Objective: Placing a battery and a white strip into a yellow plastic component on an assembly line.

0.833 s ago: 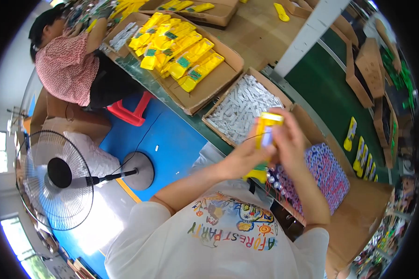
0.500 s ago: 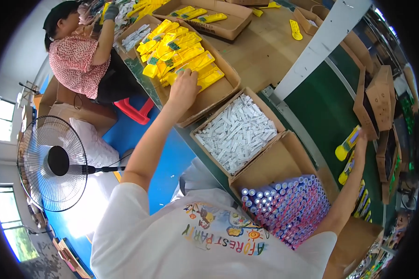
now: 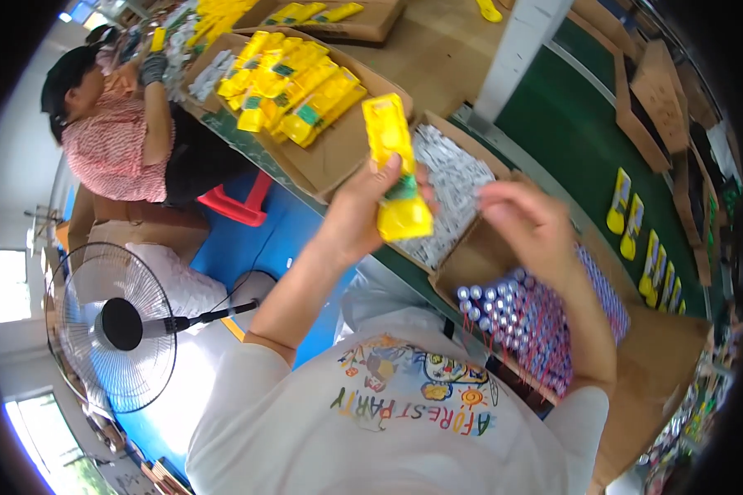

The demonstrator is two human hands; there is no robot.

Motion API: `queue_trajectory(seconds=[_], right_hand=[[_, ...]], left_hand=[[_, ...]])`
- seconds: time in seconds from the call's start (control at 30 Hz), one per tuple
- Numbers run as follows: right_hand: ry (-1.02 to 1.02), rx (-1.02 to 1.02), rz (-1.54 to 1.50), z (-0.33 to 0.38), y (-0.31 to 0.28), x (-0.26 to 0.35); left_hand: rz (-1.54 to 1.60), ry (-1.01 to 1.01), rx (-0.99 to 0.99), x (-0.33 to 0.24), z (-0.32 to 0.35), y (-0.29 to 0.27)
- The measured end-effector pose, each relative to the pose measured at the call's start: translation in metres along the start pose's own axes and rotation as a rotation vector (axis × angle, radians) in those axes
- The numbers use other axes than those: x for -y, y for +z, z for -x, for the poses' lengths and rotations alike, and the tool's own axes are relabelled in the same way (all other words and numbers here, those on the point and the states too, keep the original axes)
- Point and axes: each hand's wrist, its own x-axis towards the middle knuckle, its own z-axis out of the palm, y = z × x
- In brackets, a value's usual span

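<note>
1. Left hand [image 3: 363, 210] is raised over the table edge, fingers clamped round a yellow packet [image 3: 396, 169]. Thumb on the near side, other fingers wrapped behind.
2. Packet stands nearly upright, slight tilt, long & flat w/ a green patch near the lower end. It's held in the air above the box of white pieces [image 3: 446, 194], not resting on anything.
3. Right hand [image 3: 524, 223] hovers just right of the packet, not touching it. Fingers curled loosely, a bit apart, holding nothing that I can see.
4. Under the right hand & forearm: a cardboard box of small tubes [image 3: 545, 330], silver caps up, purple-pink bodies, packed tight in rows.
5. Box of white pieces sits between the tube box and a bigger open box of yellow packets [image 3: 293, 82], farther up the table. Packets there lie piled at diff. angles.
6. Another box w/ yellow packets [image 3: 338, 16] at the top edge.
7. Second person [image 3: 115, 140] sits top left in a red-patterned top, gloved hand up at the table's far end.
8. Red stool [image 3: 239, 202] beside that person. Standing fan [image 3: 115, 326] lower left on the blue floor.
9. More yellow packets [image 3: 627, 206] lie on the green surface at right, well apart from both hands.
</note>
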Motion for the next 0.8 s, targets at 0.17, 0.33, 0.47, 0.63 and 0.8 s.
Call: queue_trajectory(seconds=[0.17, 0.33, 0.47, 0.63, 0.8], right_hand=[[-0.277, -0.088, 0.317, 0.010, 0.050, 0.021], [-0.652, -0.190, 0.466, 0.026, 0.064, 0.005], [0.356, -0.110, -0.276, 0.042, 0.056, -0.001], [0.127, -0.136, -0.139, 0.036, 0.045, 0.032], [0.297, -0.330, -0.133, 0.040, 0.065, 0.039]], left_hand=[[0.286, -0.180, 0.081, 0.037, 0.016, 0.016], [0.130, -0.231, -0.135, 0.044, 0.033, 0.015], [0.145, -0.066, -0.174, 0.035, 0.041, 0.026], [-0.543, 0.125, 0.085, 0.057, 0.050, 0.025], [-0.591, 0.111, 0.124, 0.057, 0.053, 0.026]])
